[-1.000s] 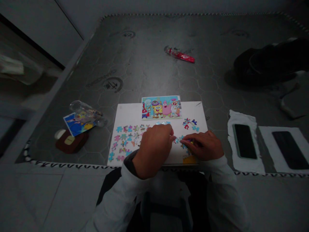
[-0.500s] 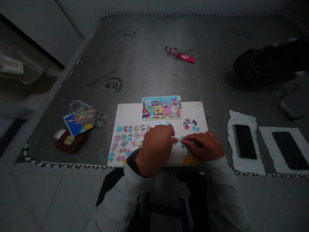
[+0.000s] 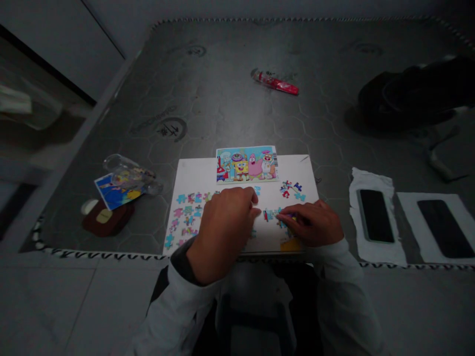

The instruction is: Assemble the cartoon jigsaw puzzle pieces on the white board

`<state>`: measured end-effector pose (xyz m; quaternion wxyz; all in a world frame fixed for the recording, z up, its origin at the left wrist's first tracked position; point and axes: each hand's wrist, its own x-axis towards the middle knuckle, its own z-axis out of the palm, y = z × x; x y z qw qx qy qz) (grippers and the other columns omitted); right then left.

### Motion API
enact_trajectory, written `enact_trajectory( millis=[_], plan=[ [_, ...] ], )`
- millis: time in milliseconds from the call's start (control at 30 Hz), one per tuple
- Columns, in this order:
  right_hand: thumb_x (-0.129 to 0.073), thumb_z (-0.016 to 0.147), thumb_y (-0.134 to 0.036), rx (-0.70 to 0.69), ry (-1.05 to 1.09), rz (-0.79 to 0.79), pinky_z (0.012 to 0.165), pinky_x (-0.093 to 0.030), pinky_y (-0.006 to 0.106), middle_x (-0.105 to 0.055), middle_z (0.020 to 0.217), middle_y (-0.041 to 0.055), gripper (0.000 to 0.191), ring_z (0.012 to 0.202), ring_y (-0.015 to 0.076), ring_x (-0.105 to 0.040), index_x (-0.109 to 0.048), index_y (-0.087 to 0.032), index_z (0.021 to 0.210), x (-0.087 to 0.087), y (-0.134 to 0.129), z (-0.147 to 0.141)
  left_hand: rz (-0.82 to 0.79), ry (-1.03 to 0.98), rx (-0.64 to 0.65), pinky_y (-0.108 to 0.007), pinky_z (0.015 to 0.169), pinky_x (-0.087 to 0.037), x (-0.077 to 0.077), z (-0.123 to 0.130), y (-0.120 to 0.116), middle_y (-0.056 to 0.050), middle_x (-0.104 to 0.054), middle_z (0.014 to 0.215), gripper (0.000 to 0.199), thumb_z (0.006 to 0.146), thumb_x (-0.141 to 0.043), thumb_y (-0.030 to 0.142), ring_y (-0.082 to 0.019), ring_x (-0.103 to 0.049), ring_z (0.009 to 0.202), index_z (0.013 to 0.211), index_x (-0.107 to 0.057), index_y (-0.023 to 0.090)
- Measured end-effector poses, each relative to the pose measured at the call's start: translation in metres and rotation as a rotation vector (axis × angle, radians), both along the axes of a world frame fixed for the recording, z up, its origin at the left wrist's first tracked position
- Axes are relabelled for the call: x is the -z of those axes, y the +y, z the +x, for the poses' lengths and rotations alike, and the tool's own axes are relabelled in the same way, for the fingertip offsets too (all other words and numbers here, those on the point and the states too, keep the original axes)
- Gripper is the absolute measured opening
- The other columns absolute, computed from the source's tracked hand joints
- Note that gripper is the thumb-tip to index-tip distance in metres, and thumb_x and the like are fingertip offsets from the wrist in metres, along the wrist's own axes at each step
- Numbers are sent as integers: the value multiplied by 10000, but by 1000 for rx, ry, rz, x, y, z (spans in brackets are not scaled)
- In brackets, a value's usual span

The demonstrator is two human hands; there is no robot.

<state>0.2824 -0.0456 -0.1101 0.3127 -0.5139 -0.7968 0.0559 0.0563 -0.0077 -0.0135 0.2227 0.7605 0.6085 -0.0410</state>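
Lower centre of the frame: a yellow patch (image 3: pixel 291 245) shows at the near edge of the white board (image 3: pixel 196 173), beside the right wrist. Left hand (image 3: pixel 224 222) has drawn back leftward from the short strip of puzzle pieces (image 3: pixel 269 214); bare board between them. Its thumb and forefinger stand slightly parted, nothing seen in the gap; the other fingers are hidden from view. Right hand (image 3: pixel 319 222) remains at the strip, thumb and forefinger nearly together at its right part. Pinching or only pressing, cannot tell. Strip's left end, with a bit of red, now uncovered; seems steadied by the right hand alone.

Loose pieces (image 3: pixel 187 209) spread over the board's left half, some under the left hand. Small cluster (image 3: pixel 285 190) just beyond the right hand. Phone (image 3: pixel 375 216) at right of frame, brown pouch (image 3: pixel 120 221) at left, both off the board. Picture card (image 3: pixel 256 170) at the board's far edge. Farthest, upper centre: red packet (image 3: pixel 285 88).
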Motion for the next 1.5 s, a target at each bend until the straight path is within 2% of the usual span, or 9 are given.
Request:
enact_trajectory(
  millis=[200, 333, 467, 633, 900, 1000, 1167, 1367, 1500],
  plan=[
    [-636, 1067, -552, -10, -21, -10, 654, -348, 305, -748, 639, -47, 374, 517, 95, -581, -844, -292, 896, 0, 0, 2, 2, -7, 53, -360, 856, -526, 6, 3, -5, -42, -837, 1129, 205, 976, -773, 351, -273, -761, 1049, 1159, -786, 261],
    [-642, 1076, -517, -21, -26, 54, 646, -350, 295, -750, 638, -51, 367, 510, 86, -585, -835, -277, 878, -1, 1, 0, 5, 7, 49, -359, 847, -529, 2, 2, -5, -42, -839, 1144, 207, 984, -760, 336, -274, -764, 1047, 1178, -789, 270],
    [-626, 1096, -479, -46, -57, 100, 641, -353, 291, -760, 651, -47, 384, 503, 76, -582, -825, -249, 861, -4, 2, -1, -11, 71, 2, -355, 818, -534, -11, -6, -4, -36, -848, 1101, 190, 984, -754, 348, -272, -775, 996, 1155, -808, 283],
    [-609, 1104, -464, -42, -64, 95, 643, -340, 300, -747, 637, -36, 402, 510, 79, -583, -827, -248, 845, -4, 2, -1, -1, 142, -116, -378, 832, -551, -25, -29, 1, -24, -851, 1066, 185, 982, -745, 358, -292, -780, 981, 1144, -820, 307],
    [-634, 1080, -516, -28, -25, 35, 647, -357, 288, -717, 603, -40, 394, 497, 81, -569, -832, -251, 866, 0, 0, 2, 11, 155, -152, -412, 861, -571, -21, -48, 8, -40, -848, 1095, 194, 972, -744, 345, -324, -774, 1036, 1138, -837, 307],
    [-648, 1065, -551, 9, -18, 50, 645, -365, 291, -693, 580, -43, 408, 493, 83, -553, -833, -248, 865, 4, -1, 3, -20, 164, -141, -414, 877, -574, -20, -50, 7, -58, -845, 1128, 223, 973, -733, 323, -322, -775, 1052, 1168, -841, 308],
    [-719, 1031, -507, -34, -61, 46, 638, -389, 271, -697, 602, -58, 310, 504, 74, -564, -839, -252, 901, 2, -1, 7, -30, 163, -106, -414, 887, -572, -21, -54, 6, -61, -844, 1130, 226, 987, -702, 301, -317, -779, 1046, 1161, -846, 309],
    [-702, 1031, -548, -13, -95, 19, 645, -422, 284, -679, 582, -54, 336, 515, 100, -586, -843, -270, 907, -2, -3, 8, -89, 145, 43, -432, 907, -563, -17, -58, 4, -52, -838, 1153, 241, 966, -708, 254, -327, -770, 1090, 1159, -835, 323],
    [-693, 1032, -568, 5, -89, -5, 639, -424, 301, -669, 575, -46, 351, 515, 110, -583, -846, -274, 918, -3, -3, 8, -96, 164, 51, -422, 913, -561, -18, -61, 3, -55, -836, 1182, 240, 981, -708, 277, -320, -767, 1103, 1182, -828, 327]
  ],
)
